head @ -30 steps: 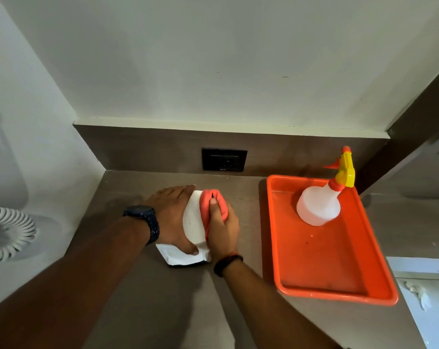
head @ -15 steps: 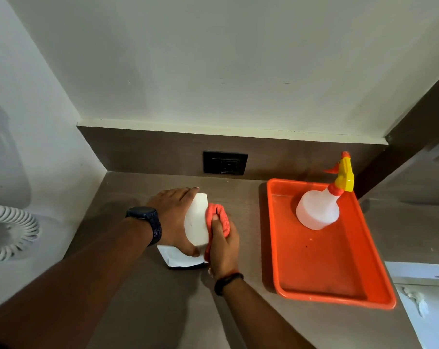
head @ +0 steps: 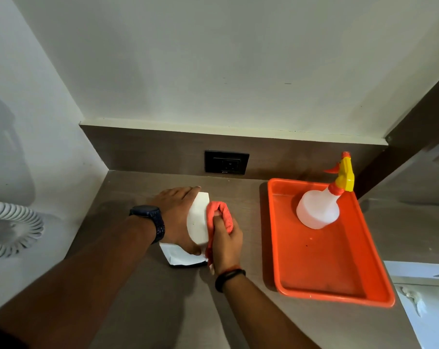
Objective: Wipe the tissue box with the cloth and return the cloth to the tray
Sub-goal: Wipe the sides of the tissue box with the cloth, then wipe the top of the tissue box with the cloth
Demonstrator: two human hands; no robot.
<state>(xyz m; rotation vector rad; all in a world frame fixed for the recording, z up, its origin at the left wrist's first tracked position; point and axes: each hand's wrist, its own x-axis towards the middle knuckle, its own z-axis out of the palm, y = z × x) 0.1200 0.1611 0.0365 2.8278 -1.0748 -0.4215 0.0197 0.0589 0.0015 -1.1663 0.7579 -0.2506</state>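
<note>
A white tissue box (head: pixel 198 220) stands on the brown counter, a little left of the middle. My left hand (head: pixel 176 217) grips its left side and holds it steady. My right hand (head: pixel 224 244) is closed on a bunched orange cloth (head: pixel 219 214), which presses against the box's right side near the top. The orange tray (head: pixel 321 263) lies to the right of my right hand, apart from the box.
A white spray bottle (head: pixel 317 211) with a yellow and orange trigger stands at the tray's far end. A black wall socket (head: pixel 226 162) sits in the backsplash behind the box. A white coiled cord (head: pixel 10 229) hangs at the left wall. A white surface (head: pixel 429 298) adjoins the counter at lower right.
My right hand slid the cloth from the box's top down onto its right side. The left hand has kept its grip on the box. The view shifted slightly.
</note>
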